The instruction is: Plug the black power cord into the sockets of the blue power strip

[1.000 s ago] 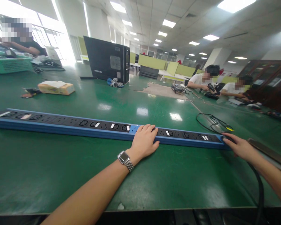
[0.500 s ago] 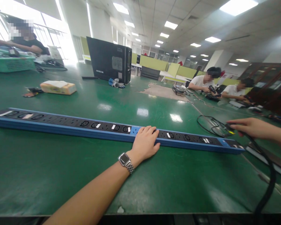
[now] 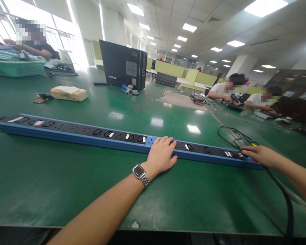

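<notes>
A long blue power strip [image 3: 73, 135] with a black socket face lies across the green table. My left hand [image 3: 161, 154], with a watch [image 3: 140, 174] on its wrist, rests over the strip's middle, fingers bent across the top and thumb on the near side. Towards the strip's right end, my right hand [image 3: 262, 156] pinches a plug [image 3: 241, 155] on a thick black cable [image 3: 283, 190]. The plug is at the socket face; whether it is seated in a socket I cannot tell. The cable hangs down past the table's front edge.
Behind the strip's right end lies a coiled cable [image 3: 226, 133]. Further back are a tissue pack [image 3: 69, 94], gloves [image 3: 130, 90] and a black computer case [image 3: 122, 66]. A green basket [image 3: 17, 68] stands left. Several people sit around the far side.
My right hand has moved left and slightly down, bringing the plug from beyond the strip onto its right end. My left hand stays on the strip. The whole view has shifted slightly.
</notes>
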